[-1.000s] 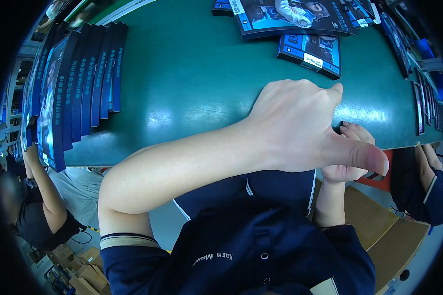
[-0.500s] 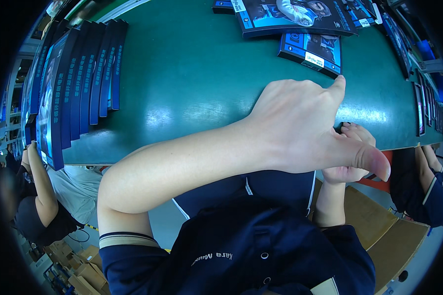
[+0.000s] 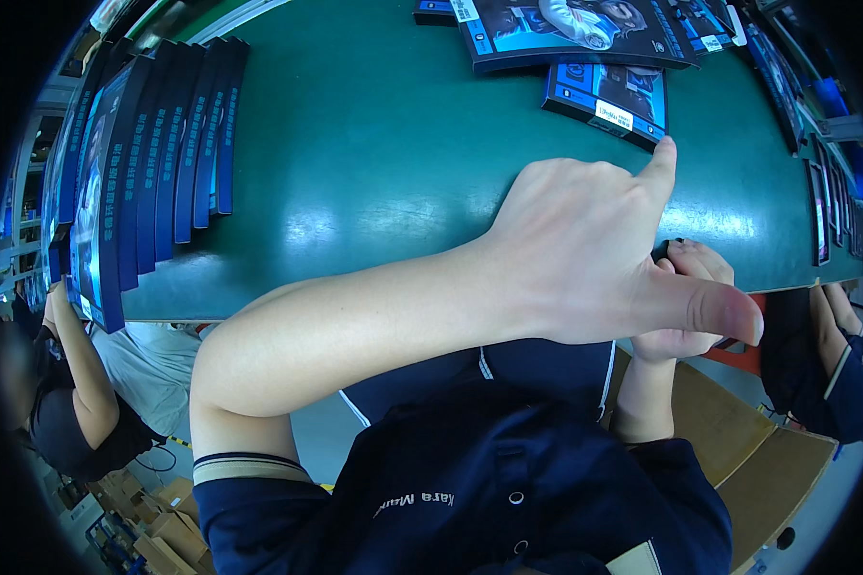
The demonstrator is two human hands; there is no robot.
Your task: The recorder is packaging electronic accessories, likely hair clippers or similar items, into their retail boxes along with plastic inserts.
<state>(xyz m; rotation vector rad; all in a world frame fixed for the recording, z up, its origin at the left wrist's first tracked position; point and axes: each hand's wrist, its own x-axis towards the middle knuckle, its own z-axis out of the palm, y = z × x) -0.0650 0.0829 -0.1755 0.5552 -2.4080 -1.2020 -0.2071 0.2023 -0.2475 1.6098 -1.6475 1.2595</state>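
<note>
My left hand (image 3: 580, 249) reaches across in front of me, its back showing. Index finger and thumb are stretched wide apart; the other fingers bend out of sight underneath. The index tip points toward the near corner of a small dark blue box (image 3: 599, 101) with a white label. Behind and partly beneath it is my right hand (image 3: 697, 273), its fingers curled. A bit of something black (image 3: 661, 249) shows by those fingertips, too hidden to name. A large flat box (image 3: 571, 34) with a printed figure overlaps the small box.
Dark blue boxes (image 3: 153, 163) stand upright in a row at the left of the green table (image 3: 374, 125). More boxes (image 3: 773, 86) line the far right. People sit on both sides: an arm (image 3: 84, 359) at left, a sleeve (image 3: 849, 383) at right. An open carton (image 3: 767, 460) is at lower right.
The left index finger has risen slightly, and the hand and thumb have shifted a little right. My right hand has barely moved. The boxes stay put.
</note>
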